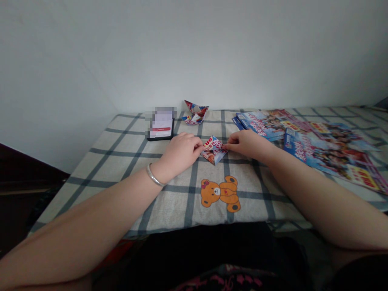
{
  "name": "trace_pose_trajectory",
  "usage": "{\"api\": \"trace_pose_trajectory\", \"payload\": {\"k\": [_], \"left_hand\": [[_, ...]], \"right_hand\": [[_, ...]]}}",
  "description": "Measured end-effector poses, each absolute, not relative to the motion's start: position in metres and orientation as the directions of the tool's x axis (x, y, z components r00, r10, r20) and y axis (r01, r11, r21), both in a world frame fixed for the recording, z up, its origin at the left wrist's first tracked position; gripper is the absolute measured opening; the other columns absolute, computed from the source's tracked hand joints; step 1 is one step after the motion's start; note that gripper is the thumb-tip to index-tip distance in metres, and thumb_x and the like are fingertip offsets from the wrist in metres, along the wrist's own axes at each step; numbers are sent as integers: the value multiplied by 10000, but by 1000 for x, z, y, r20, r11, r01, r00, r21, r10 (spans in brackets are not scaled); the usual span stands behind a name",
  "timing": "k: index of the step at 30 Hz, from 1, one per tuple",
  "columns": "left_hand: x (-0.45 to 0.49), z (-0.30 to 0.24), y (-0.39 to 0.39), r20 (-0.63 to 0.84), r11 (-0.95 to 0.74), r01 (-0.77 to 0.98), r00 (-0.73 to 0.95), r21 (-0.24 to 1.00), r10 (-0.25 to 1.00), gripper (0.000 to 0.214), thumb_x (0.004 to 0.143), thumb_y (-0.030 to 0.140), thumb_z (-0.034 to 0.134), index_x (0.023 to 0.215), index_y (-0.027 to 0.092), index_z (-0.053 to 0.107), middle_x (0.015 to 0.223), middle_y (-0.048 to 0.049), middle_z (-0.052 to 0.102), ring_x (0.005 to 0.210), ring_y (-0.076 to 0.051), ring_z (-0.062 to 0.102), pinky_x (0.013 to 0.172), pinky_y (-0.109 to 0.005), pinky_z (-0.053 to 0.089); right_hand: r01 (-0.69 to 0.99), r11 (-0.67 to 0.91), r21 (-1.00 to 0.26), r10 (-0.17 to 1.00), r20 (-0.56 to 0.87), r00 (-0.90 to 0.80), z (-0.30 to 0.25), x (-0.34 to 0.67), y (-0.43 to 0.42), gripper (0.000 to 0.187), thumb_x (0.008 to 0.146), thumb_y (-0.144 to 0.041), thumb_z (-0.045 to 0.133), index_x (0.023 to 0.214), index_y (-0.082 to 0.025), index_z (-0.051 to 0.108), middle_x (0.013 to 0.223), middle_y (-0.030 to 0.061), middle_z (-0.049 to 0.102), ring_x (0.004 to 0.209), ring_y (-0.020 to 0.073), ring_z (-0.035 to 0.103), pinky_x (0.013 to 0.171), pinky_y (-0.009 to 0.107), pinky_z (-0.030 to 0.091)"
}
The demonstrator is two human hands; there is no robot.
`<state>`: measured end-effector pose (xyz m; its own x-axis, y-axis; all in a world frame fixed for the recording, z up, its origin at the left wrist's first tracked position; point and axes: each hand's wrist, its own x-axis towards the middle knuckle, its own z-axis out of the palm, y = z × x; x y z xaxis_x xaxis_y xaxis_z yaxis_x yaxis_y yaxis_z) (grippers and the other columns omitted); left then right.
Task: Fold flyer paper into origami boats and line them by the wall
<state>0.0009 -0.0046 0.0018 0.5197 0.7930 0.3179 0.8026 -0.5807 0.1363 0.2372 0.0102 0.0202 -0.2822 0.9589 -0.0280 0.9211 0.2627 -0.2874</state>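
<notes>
A small folded paper piece [214, 150], printed in blue, red and white, forms a diamond between my two hands just above or on the tablecloth. My left hand [185, 148], with a silver bangle on its wrist, pinches the left corner of the paper between thumb and fingers. At the opposite corner, my right hand [246, 143] has its thumb and fingertips closed on the paper. Behind them, near the wall, sits another folded paper shape [196, 113] with pointed ends, in similar print.
A phone [161, 124] with a lit screen is at the back left. Several printed leaflets [329, 155] lie on the right, partly overlapping and beside my right forearm. The checked tablecloth [165, 202] bears a teddy bear picture [220, 193]. A white wall [194, 52] stands behind the table.
</notes>
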Motion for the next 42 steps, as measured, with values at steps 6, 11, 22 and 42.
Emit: {"api": "trace_pose_trajectory", "payload": {"k": [6, 11, 22, 42], "left_hand": [[-1, 1, -3, 347, -599, 788, 526, 144, 776, 202, 970, 291, 584, 846, 167, 684, 855, -48, 693, 879, -216, 587, 822, -367, 458], [-3, -3, 1, 361, -630, 757, 547, 172, 755, 174, 957, 281, 611, 850, 171, 694, 821, -36, 680, 856, -198, 590, 815, -355, 471], [-2, -8, 8, 373, -692, 657, 587, 299, 718, 131, 952, 222, 615, 916, 183, 735, 950, -41, 736, 949, -200, 639, 934, -386, 492], [-2, -10, 6, 390, -706, 685, 610, 177, 690, 165, 973, 210, 562, 1046, 185, 708, 994, -57, 688, 971, -205, 618, 903, -360, 498]], "right_hand": [[892, 308, -332, 943, -18, -333, 19, 243, 12, 217, 865, -415, 660, 790, -226, 734, 764, 14, 724, 685, 158, 603, 594, 295, 384], [783, 444, -436, 892, 133, -431, 17, 236, 7, 151, 868, -339, 664, 826, -221, 748, 790, 11, 723, 700, 140, 596, 638, 271, 410], [767, 432, -474, 902, 247, -355, 0, 223, 10, 231, 897, -401, 638, 864, -203, 751, 749, 13, 710, 626, 128, 560, 562, 263, 336], [849, 419, -321, 901, 265, -344, 1, 215, 9, 162, 913, -334, 626, 934, -204, 720, 976, 62, 723, 855, 192, 626, 684, 293, 410]]}}
